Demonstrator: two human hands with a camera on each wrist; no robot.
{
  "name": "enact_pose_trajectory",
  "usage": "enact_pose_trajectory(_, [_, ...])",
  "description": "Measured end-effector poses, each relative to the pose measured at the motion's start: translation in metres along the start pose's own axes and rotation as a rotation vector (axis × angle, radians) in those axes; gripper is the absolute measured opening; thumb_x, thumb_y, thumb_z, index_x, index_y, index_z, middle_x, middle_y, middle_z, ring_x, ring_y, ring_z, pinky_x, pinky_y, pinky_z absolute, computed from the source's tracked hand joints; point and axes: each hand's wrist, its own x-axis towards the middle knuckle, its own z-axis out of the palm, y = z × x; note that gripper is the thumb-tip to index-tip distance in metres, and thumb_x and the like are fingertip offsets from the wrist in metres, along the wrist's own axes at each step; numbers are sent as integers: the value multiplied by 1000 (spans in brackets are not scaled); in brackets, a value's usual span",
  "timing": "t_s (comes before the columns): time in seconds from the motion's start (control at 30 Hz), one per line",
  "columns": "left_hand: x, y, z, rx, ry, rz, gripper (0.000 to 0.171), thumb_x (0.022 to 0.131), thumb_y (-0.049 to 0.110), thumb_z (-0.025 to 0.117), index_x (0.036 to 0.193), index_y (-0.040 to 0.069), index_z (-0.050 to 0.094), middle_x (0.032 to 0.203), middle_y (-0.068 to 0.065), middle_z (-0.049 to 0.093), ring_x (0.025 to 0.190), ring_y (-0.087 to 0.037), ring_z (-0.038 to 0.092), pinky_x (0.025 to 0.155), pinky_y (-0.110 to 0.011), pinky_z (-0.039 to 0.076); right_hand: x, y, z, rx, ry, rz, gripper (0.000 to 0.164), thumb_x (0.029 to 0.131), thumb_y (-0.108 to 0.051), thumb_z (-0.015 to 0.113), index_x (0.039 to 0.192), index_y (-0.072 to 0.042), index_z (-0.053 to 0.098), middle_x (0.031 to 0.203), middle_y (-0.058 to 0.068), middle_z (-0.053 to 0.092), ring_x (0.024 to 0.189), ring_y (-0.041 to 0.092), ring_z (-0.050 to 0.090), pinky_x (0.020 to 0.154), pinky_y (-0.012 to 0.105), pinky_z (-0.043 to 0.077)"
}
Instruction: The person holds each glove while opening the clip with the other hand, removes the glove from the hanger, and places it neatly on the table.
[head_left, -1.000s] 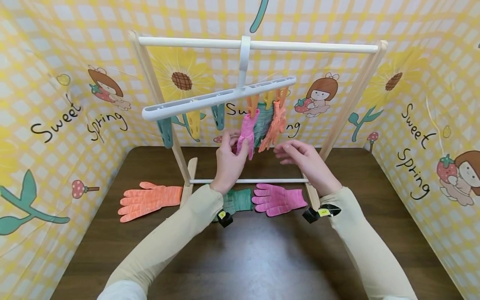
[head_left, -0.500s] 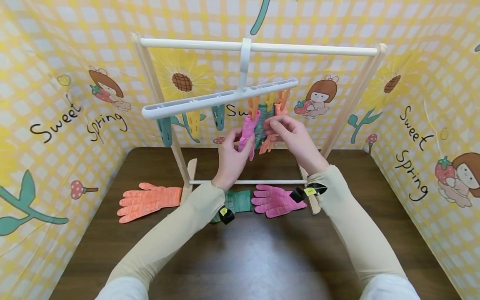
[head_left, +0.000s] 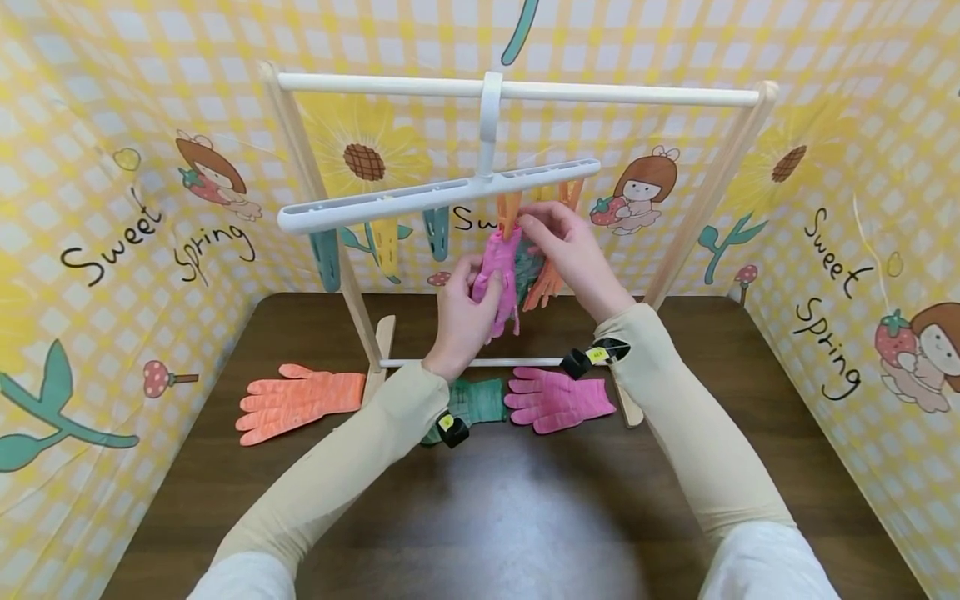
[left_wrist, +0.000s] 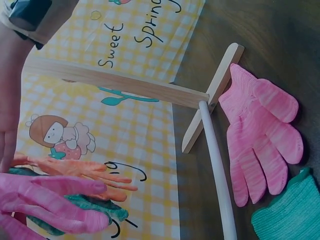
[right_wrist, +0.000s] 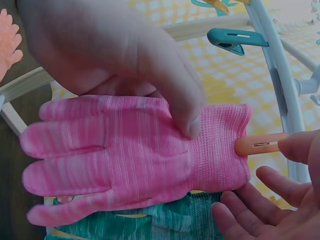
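Observation:
My left hand [head_left: 461, 321] holds a pink knit glove [head_left: 498, 275] around its palm, with the thumb lying across the front. An orange clothespin [right_wrist: 257, 145] grips that glove's cuff under a grey-white hanger [head_left: 375, 206]. At the cuff, my right hand [head_left: 573, 258] has thumb and forefinger tips on the clothespin; its other fingers spread loosely below, as the right wrist view shows. Behind, a green glove [right_wrist: 165, 220] and an orange glove [head_left: 546, 287] hang from the same hanger, partly hidden by my right hand in the head view.
On the dark table lie an orange glove [head_left: 300, 400], a green glove [head_left: 480, 400] and a pink glove [head_left: 558, 402]. A wooden rack with a white top rod [head_left: 630, 92] carries the hanger. Teal clothespins [head_left: 325, 258] and a yellow clothespin [head_left: 385, 246] hang at its left.
My right hand has moved left and up from beside the hanging orange glove to the pink glove's cuff. The pink glove has turned to show more of its palm; my left hand stays on it.

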Motion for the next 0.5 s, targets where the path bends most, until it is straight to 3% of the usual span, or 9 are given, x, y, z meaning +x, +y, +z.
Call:
enact_pose_trajectory(0.17, [-2, -2, 1, -43, -11, -10, 16, 103, 10, 62, 114, 0, 58, 73, -10, 61, 51, -10, 47, 46, -22, 37, 5, -1, 3, -26, -10, 46, 43, 108, -28, 56, 142, -1, 57, 133, 16, 64, 121, 22, 60, 109, 45, 45])
enact_pose_trajectory(0.37, [-3, 0, 1, -42, -10, -2, 15, 103, 8, 60, 115, -1, 58, 72, -7, 62, 48, -7, 43, 45, -22, 34, 9, -5, 8, 6, -24, 65, 47, 108, -28, 55, 146, 0, 54, 141, 17, 62, 132, 22, 56, 115, 39, 41])
enact_pose_trajectory(0.5, [-1, 0, 1, -53, -21, 6, 15, 104, 8, 60, 116, -1, 58, 70, -7, 59, 47, -7, 41, 45, -22, 33, 12, -7, 11, 58, -38, 56, 42, 109, -27, 56, 139, 1, 59, 133, 14, 65, 131, 20, 55, 115, 35, 38])
